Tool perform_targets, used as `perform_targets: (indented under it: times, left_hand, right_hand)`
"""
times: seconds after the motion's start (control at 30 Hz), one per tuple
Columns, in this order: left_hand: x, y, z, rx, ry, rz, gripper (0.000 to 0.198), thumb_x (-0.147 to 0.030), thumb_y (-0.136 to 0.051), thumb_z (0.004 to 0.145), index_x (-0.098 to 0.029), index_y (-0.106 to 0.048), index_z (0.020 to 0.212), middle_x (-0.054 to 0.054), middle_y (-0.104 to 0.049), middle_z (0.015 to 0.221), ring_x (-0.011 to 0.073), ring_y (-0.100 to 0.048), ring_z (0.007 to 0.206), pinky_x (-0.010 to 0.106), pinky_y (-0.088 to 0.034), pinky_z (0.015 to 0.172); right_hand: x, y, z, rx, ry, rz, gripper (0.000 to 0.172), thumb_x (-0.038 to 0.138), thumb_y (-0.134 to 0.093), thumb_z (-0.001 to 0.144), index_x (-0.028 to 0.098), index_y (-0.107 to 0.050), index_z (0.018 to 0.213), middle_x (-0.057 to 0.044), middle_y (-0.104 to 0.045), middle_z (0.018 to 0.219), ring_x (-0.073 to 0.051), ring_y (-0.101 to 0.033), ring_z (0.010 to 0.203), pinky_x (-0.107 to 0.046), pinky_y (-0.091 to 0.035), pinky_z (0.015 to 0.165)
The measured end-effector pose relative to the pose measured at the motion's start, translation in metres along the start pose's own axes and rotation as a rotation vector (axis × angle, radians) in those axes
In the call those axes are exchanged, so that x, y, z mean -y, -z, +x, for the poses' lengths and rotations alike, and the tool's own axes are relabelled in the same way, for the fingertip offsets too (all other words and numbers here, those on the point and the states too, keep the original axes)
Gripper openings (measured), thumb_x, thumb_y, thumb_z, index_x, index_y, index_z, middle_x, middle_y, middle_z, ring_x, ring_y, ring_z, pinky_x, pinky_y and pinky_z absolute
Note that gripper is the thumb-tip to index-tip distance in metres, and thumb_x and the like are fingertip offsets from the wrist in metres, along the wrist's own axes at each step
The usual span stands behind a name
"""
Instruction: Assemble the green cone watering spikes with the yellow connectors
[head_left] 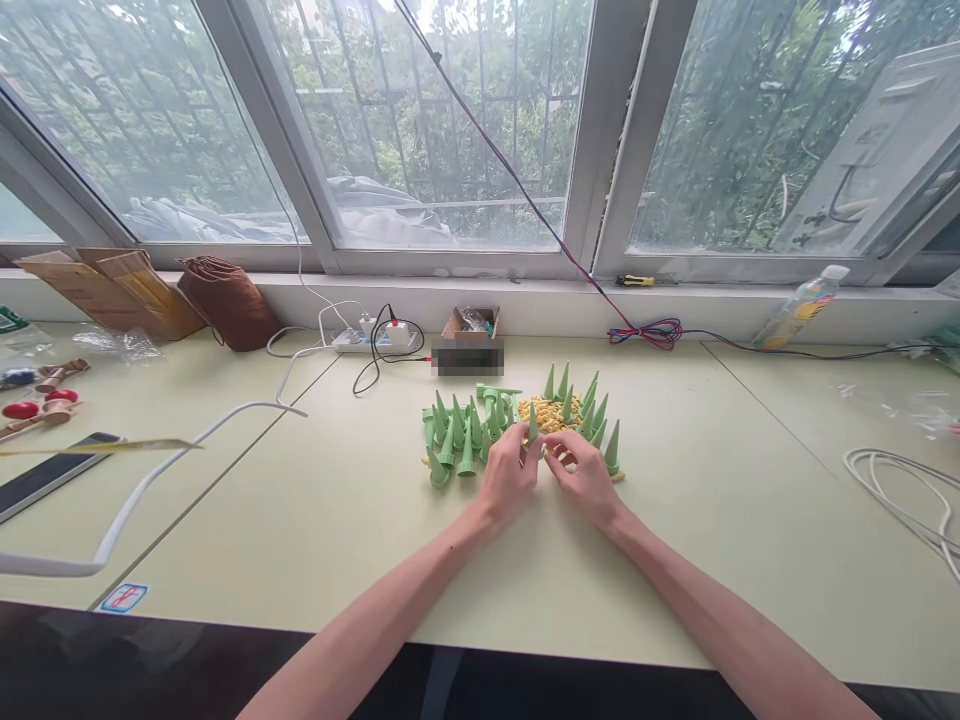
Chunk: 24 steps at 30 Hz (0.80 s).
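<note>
Cone work in progress: I am clamping one pointed green plastic-looking cone (533, 422) in my left hand (510, 470).

My right hand (589, 480) is hanging just beside it, fingers bent; I cannot tell whether they are gripping anything. The held cone is pointing upward, between a left cluster of green cones (466, 455), some standing and some lying, and a right group of green cones (613, 448). Small yellow pieces (544, 412) are lying loose in a heap, so the work is seemingly part-way; which cones are finished is not showing. Markings: a white sticker with blue border (124, 598) is bearing a red mark I cannot read reliably; the clear bottle with a coloured label (801, 308) is showing no legible brand.
</note>
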<state>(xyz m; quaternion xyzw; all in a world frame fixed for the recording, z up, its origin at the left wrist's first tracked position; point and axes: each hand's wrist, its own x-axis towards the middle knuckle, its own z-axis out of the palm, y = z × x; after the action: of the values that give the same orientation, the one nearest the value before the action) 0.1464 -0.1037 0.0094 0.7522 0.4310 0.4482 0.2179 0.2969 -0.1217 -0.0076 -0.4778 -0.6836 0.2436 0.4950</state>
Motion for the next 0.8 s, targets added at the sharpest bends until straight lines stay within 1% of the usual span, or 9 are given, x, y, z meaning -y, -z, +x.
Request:
perform_targets:
  times: [0.13, 0.27, 0.57, 0.7, 0.8]
  left_hand:
    - [-0.0006, 0.0006, -0.0004, 0.011, 0.016, 0.011, 0.019, -0.032, -0.047, 0.097, -0.019, -0.048, 0.084, -0.001, -0.053, 0.071, 0.0098, -0.044, 0.054, 0.024, -0.034, 0.052]
    - [-0.002, 0.0014, -0.0005, 0.024, 0.031, 0.019, 0.018, -0.033, -0.048, 0.096, -0.018, -0.05, 0.086, -0.002, -0.053, 0.069, 0.0094, -0.043, 0.052, 0.023, -0.033, 0.053]
    - [0.0005, 0.0003, -0.0012, 0.062, 0.016, 0.015, 0.022, -0.036, -0.048, 0.096, -0.018, -0.057, 0.089, 0.001, -0.058, 0.075, 0.0102, -0.045, 0.054, 0.024, -0.036, 0.055]
    - [0.0015, -0.0002, -0.001, 0.05, 0.0, 0.022, 0.02, -0.034, -0.048, 0.096, -0.018, -0.056, 0.088, 0.001, -0.059, 0.075, 0.0107, -0.047, 0.054, 0.024, -0.038, 0.054]
    - [0.0002, 0.0003, -0.001, 0.057, 0.005, 0.026, 0.018, -0.033, -0.049, 0.095, -0.018, -0.056, 0.09, 0.001, -0.06, 0.079, 0.0108, -0.049, 0.056, 0.024, -0.039, 0.055]
  right_hand:
    - [0.0018, 0.0, 0.0, -0.009, 0.002, -0.002, 0.017, 0.025, -0.052, 0.091, 0.021, -0.065, 0.101, -0.007, -0.064, 0.095, -0.02, -0.064, 0.083, -0.031, -0.058, 0.064]
    - [0.0048, 0.0003, 0.0, -0.016, -0.001, 0.005, 0.018, 0.026, -0.052, 0.092, 0.02, -0.065, 0.102, -0.007, -0.064, 0.095, -0.019, -0.064, 0.084, -0.031, -0.057, 0.066]
    - [0.0065, 0.0002, -0.0003, -0.03, -0.069, 0.038, 0.02, 0.031, -0.05, 0.095, 0.019, -0.065, 0.1, -0.008, -0.067, 0.095, -0.021, -0.066, 0.08, -0.034, -0.058, 0.069]
    - [0.0077, 0.0002, -0.0002, -0.04, -0.063, 0.033, 0.02, 0.033, -0.051, 0.095, 0.019, -0.065, 0.1, -0.008, -0.068, 0.095, -0.021, -0.067, 0.08, -0.034, -0.058, 0.069]
    - [0.0084, 0.0003, -0.0001, -0.048, -0.053, 0.025, 0.019, 0.032, -0.052, 0.094, 0.019, -0.065, 0.1, -0.009, -0.068, 0.096, -0.021, -0.066, 0.083, -0.035, -0.058, 0.071]
